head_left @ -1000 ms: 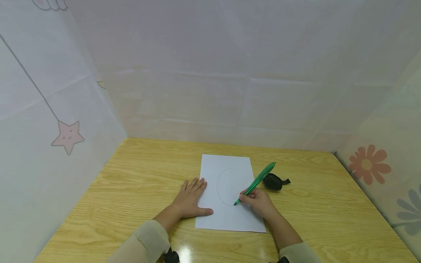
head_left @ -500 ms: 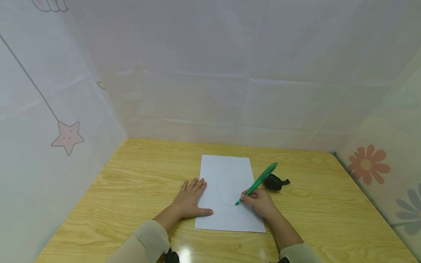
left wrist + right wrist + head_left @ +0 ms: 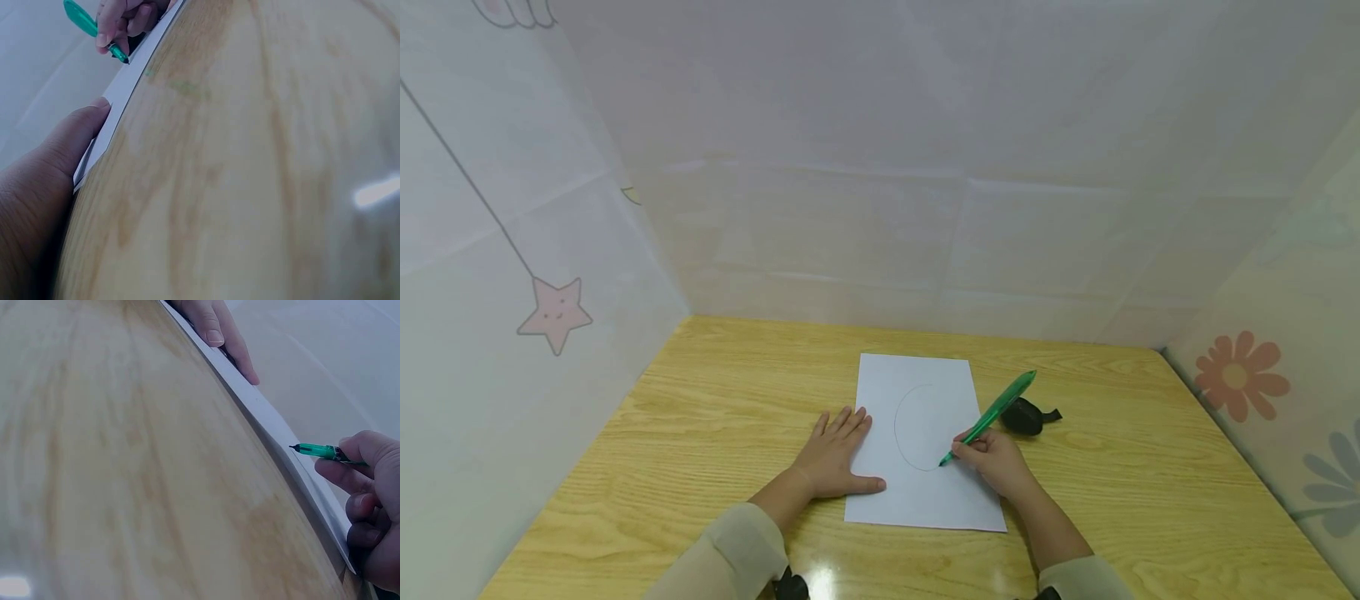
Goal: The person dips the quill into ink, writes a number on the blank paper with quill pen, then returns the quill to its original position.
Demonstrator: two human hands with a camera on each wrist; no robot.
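A white sheet of paper (image 3: 880, 383) lies on the wooden table in the head view, bearing a thin curved line like the left half of an oval. Pinched between thumb and fingers of my right hand (image 3: 997, 463) is a green pen (image 3: 1004, 402), its dark tip down at the lower end of the curve. In the right wrist view the pen (image 3: 315, 450) points left over the paper, with the other fingers curled under. My left hand (image 3: 832, 458) rests spread over the paper's left edge, its thumb (image 3: 94, 112) on the sheet.
Just right of the pen sits a small black pouch-like object (image 3: 1022, 416) with a short tab. The wooden table (image 3: 737, 367) is bounded by pale fabric walls printed with a star and flowers.
The right hand has moved the pen slightly right and up, and the drawn curve has grown a little at its lower end. My left hand has stayed in place.
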